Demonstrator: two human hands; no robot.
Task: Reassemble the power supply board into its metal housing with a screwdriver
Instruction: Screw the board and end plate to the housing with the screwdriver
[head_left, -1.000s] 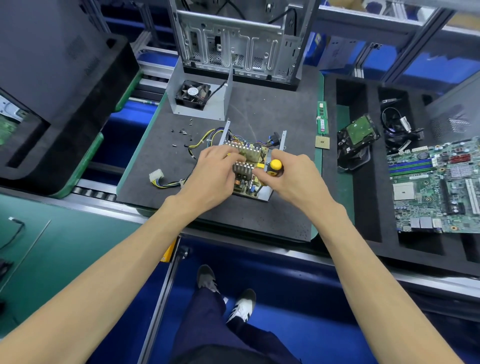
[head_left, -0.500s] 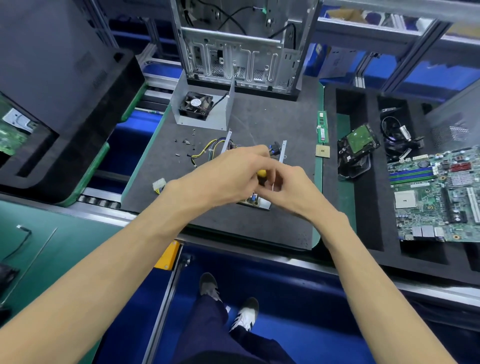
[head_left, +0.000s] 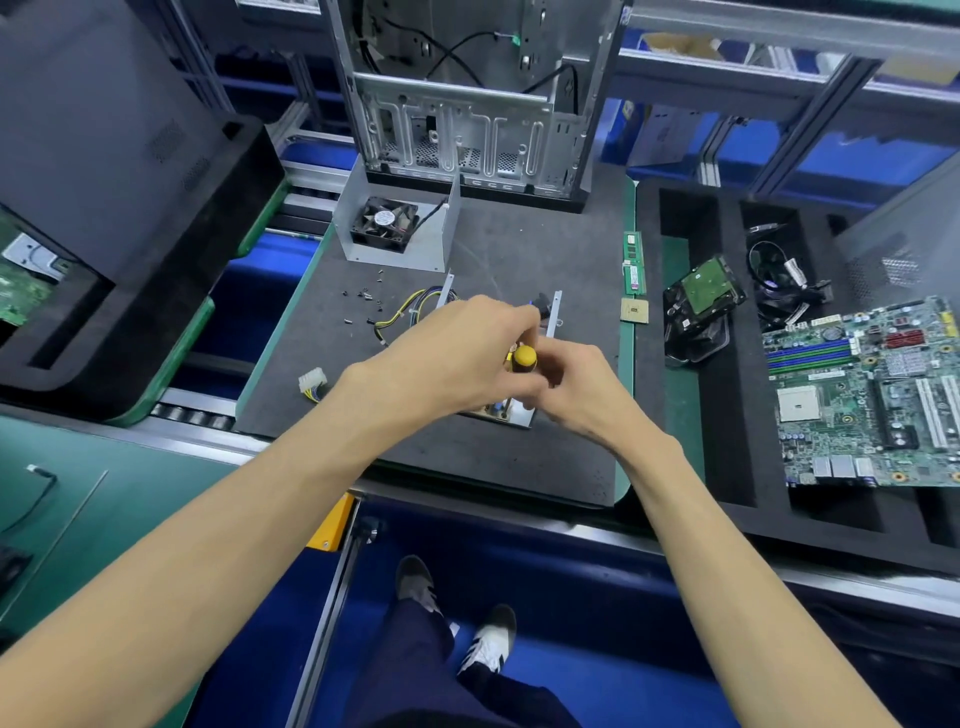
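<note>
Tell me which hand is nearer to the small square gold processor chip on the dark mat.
The right hand. It is below and left of the small square gold processor chip, while the left hand is farther left, beyond the yellow-capped screwdriver.

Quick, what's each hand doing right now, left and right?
Left hand: fingers curled around the screwdriver.
Right hand: fingers curled at the screwdriver too; exact grip hidden.

Bright even overhead light, soft shadows; wide-angle edge bending
</note>
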